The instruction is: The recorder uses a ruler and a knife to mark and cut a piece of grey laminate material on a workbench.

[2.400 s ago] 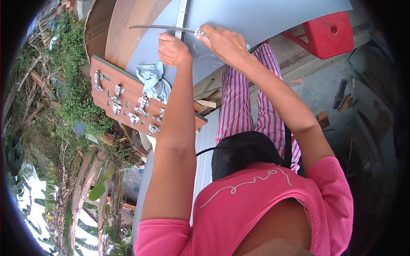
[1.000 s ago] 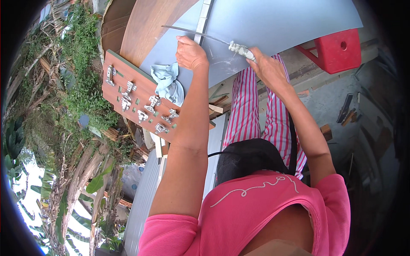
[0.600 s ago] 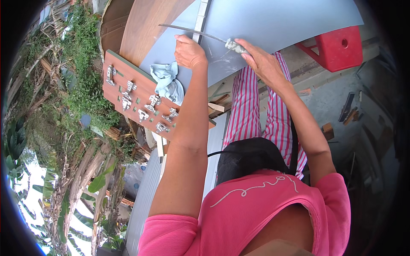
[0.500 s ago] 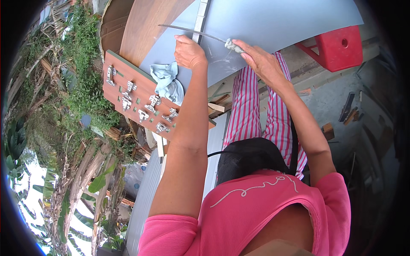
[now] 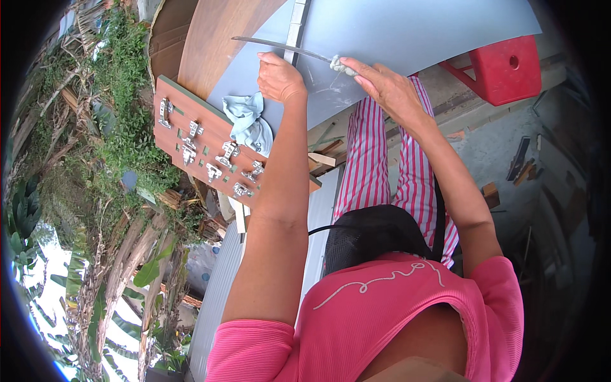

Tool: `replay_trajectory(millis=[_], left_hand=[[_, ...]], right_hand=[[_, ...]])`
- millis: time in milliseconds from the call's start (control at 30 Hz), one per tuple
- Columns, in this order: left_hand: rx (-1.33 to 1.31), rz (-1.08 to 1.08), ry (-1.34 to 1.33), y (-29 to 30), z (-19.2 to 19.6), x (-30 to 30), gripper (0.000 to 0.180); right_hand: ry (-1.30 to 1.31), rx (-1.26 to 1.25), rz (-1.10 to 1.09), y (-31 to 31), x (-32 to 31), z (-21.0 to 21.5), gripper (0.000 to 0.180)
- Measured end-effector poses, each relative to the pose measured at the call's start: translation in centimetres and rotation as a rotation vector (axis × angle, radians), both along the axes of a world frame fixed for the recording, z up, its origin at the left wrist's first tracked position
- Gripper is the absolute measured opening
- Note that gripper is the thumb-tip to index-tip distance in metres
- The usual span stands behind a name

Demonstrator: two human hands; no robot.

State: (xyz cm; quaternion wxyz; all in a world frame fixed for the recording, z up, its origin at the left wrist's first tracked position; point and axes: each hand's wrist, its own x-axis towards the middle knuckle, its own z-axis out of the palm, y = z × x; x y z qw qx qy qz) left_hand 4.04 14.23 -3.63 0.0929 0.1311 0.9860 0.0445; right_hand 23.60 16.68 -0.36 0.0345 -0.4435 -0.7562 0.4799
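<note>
My right hand [image 5: 393, 94] is closed round the pale wrapped handle [image 5: 344, 65] of a long, thin, dark blade [image 5: 280, 44]. The blade points left, crossing over a narrow metal bar [image 5: 296, 25] that lies on a grey-blue sheet [image 5: 382, 38]. Just below the blade, my left hand [image 5: 280, 77] is curled into a fist beside the bar. Whatever its fingers may hold is hidden. A crumpled light blue cloth [image 5: 247, 121] lies close to my left wrist.
Left of my left forearm is a brown board [image 5: 203, 149] carrying several metal hinges. A wood-grain surface [image 5: 213, 48] borders the sheet. To the right stands a red plastic stool [image 5: 506, 73]. A black mesh bag [image 5: 375, 239] hangs at my front; plants [image 5: 121, 95] grow at far left.
The blade and my right hand have shifted slightly left. My left hand has moved a little left too, still curled.
</note>
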Motion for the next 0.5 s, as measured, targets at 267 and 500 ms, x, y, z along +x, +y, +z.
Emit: replay_trajectory(millis=[267,500], left_hand=[[-0.01,0.002,0.003,0.0,-0.1,0.0,0.061],[-0.002,0.011,-0.009,-0.1,0.0,-0.1,0.061]], right_hand=[[-0.006,0.007,-0.01,0.3,-2.0,-0.2,0.036],[-0.005,0.048,0.005,-0.4,1.0,-0.4,0.039]])
